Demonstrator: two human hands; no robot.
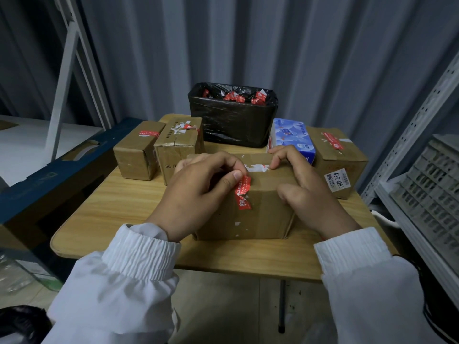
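Since the box (pixel 260 217) sits mid-table (pixel 124 209) between both hands, the coming move turns on the tape (pixel 243 192). Its red strip runs near-to-far up the front face to the top edge. The left hand (pixel 198 192) pinches its upper end. The right hand (pixel 308 187) grips the box, fingers curled on top. The peel probably comes toward the person. Beyond stands the bin (pixel 231 120).
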